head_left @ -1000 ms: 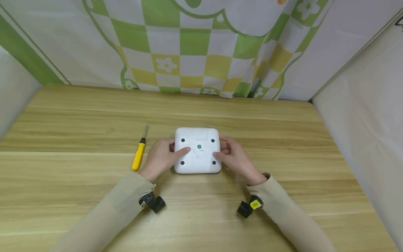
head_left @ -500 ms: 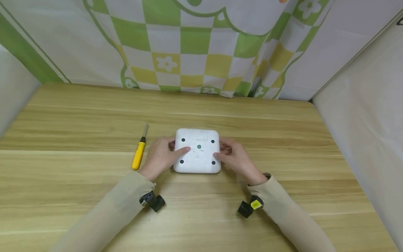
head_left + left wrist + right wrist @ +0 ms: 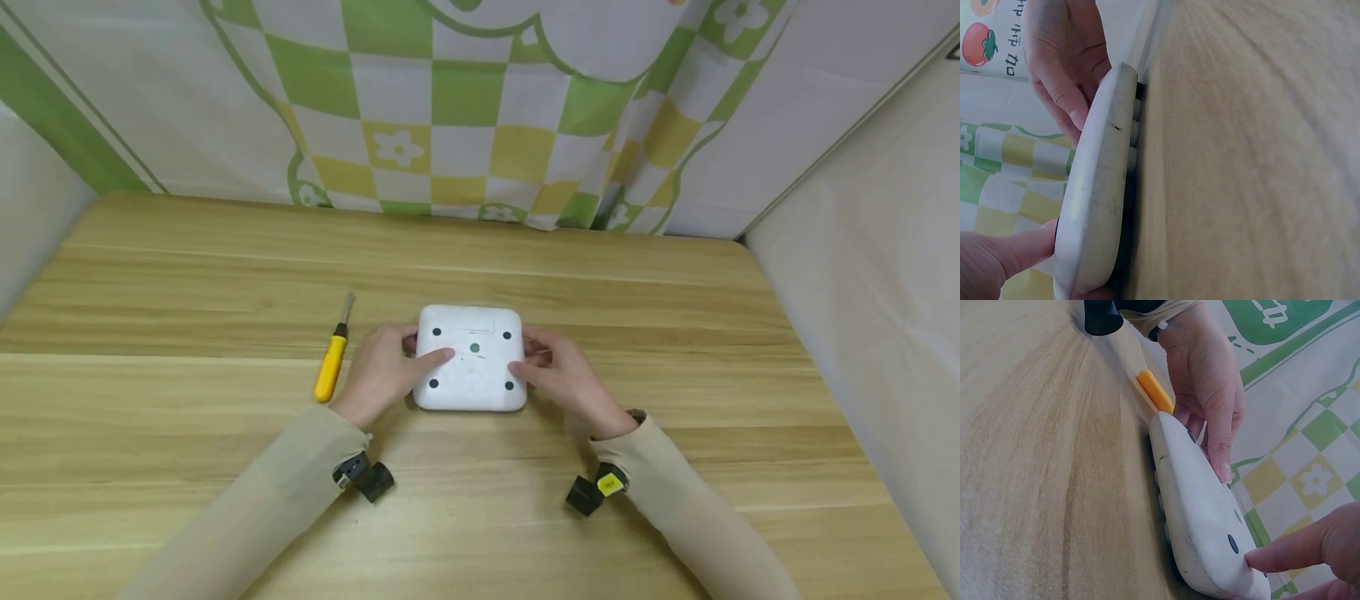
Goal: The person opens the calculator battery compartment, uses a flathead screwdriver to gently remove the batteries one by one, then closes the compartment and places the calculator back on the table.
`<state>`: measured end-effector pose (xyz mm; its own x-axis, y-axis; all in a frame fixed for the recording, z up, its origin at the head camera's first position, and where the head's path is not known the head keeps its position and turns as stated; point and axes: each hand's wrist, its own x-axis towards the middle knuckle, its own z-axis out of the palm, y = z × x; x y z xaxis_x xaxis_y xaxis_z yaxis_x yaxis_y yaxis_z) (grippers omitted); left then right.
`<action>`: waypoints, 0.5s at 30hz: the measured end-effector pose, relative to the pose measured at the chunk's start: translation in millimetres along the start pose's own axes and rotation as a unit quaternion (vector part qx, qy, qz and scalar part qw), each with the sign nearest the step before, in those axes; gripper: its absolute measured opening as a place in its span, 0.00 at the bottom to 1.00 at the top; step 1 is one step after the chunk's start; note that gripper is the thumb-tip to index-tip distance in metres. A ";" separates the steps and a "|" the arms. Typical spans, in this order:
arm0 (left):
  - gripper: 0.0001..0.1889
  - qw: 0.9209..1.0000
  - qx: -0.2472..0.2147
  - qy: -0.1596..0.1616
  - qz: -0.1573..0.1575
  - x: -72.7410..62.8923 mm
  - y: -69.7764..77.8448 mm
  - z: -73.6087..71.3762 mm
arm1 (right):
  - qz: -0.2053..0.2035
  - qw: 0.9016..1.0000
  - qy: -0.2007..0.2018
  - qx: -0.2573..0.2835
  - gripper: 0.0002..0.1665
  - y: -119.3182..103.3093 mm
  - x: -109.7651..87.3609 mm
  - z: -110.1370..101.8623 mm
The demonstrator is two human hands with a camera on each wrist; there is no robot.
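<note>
A white calculator (image 3: 471, 396) with rounded corners lies underside up, several dark round feet and a green dot showing. Light and dark keys peek out beneath its edge in the left wrist view. My left hand (image 3: 384, 367) grips its left side, thumb on the underside and fingers tucked below, mostly hidden. On the other side my right hand (image 3: 566, 379) holds the right edge, its thumb likewise on top. In the right wrist view the calculator (image 3: 1200, 519) sits low over the wood, keys towards the table.
A screwdriver (image 3: 332, 362) with a yellow handle lies on the wooden table (image 3: 675, 333), just left of my left hand. At the back hangs a green, yellow and white checked cloth (image 3: 465, 100). A pale wall covering (image 3: 862, 208) borders the right side.
Both hands keep the same grip throughout. The calculator has tilted very slightly and otherwise stays in place; the whole head view has shifted a little.
</note>
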<state>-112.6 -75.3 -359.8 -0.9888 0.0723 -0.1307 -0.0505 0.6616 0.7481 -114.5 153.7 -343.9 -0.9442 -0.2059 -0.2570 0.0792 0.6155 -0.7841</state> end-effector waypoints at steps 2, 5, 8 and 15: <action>0.23 1.000 -0.001 0.000 -0.001 0.1 0.0 -0.2 | -0.001 1.000 -0.001 0.001 0.34 -0.1 0.1 0.0; 0.23 1.000 -0.003 0.002 -0.002 0.4 -0.1 -0.6 | -0.001 1.000 -0.001 0.004 0.34 0.1 0.4 -0.1; 0.23 1.000 -0.005 0.004 -0.003 0.6 -0.2 -0.7 | 0.000 1.000 -0.002 0.008 0.34 0.4 1.0 0.0; 0.25 1.000 0.003 0.003 -0.009 0.9 0.1 0.1 | 0.003 1.000 -0.005 0.014 0.34 0.9 1.2 0.0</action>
<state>-113.5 -75.1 -359.9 -0.9886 0.0564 -0.1399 -0.0669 0.6670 0.7420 -115.6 154.0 -345.0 -0.9404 -0.2098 -0.2678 0.0946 0.5947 -0.7983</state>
